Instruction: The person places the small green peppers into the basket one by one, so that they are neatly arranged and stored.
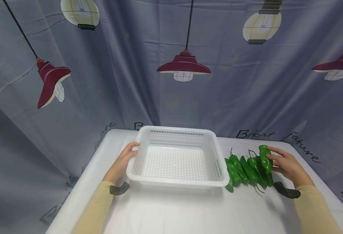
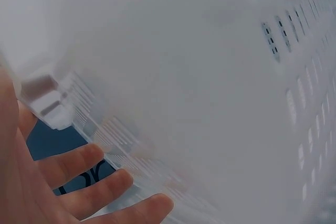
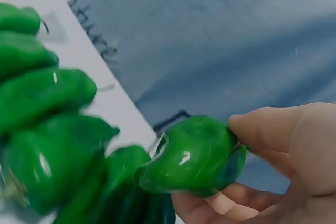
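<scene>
A white plastic basket (image 1: 174,183) with slotted walls stands at the middle of the table, and nothing lies inside it. My left hand (image 1: 127,154) holds its left rim; the thumb and a finger are at the rim, with the other fingers spread along the outer wall (image 2: 157,93). On the right, my right hand (image 1: 285,164) pinches a glossy green pepper (image 1: 265,158) between thumb and fingers. This pepper (image 3: 191,156) is above the right end of a row of several green peppers (image 1: 248,170), which lie side by side, some with thin curved stems.
The white table (image 1: 189,214) ends at the back against a grey-blue curtain (image 1: 171,100) printed with lamps and lettering. The leftmost peppers lie close to the basket's right wall. A dark strap piece sits at each wrist.
</scene>
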